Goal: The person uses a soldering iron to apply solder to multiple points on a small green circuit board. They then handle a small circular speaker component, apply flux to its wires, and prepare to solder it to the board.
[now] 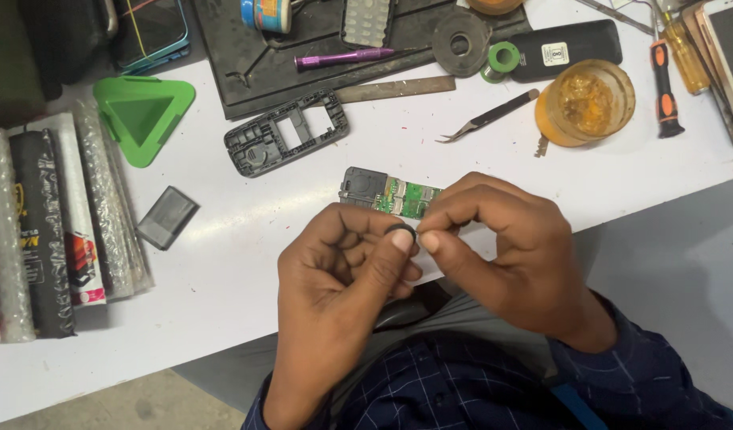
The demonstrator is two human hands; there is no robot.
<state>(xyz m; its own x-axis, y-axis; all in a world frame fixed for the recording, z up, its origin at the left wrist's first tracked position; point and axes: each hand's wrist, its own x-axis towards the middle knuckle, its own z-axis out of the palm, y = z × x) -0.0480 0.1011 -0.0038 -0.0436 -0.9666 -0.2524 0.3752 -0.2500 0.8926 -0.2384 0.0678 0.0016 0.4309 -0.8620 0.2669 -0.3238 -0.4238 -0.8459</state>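
**Desk:** What do the hands have?

**Photographer:** The left hand [342, 255] pinches a small black ring [400, 232] between thumb and forefinger, the grip narrow and closed on it. The right hand [502, 247] meets it from the other side, fingertips [430, 241] pressed together right at the ring; whether they hold anything of their own is too small to tell. Both hover just in front of the circuit board [390, 193], which lies on the white bench [223, 263].

**Desk:** And the step in hand?

**Photographer:** By my reading, a tiny part is being worked loose or readied over the stripped phone. Any next move would call for a steady, fine pinch, since the ring is small and easy to drop.

**Desk:** How does the board lie?

**Photographer:** Flat, its long axis running left to right, the dark square end pointing left and the green end tucked under the right hand. The ring shows its open face roughly toward the camera.

**Desk:** Around the board?

**Photographer:** Beyond it to the left, the empty phone frame [287, 142]; farther left, a dark battery [167, 216] and a green triangular stand [142, 113]. Beyond it to the right, tweezers [487, 118] and an amber jar [585, 102].
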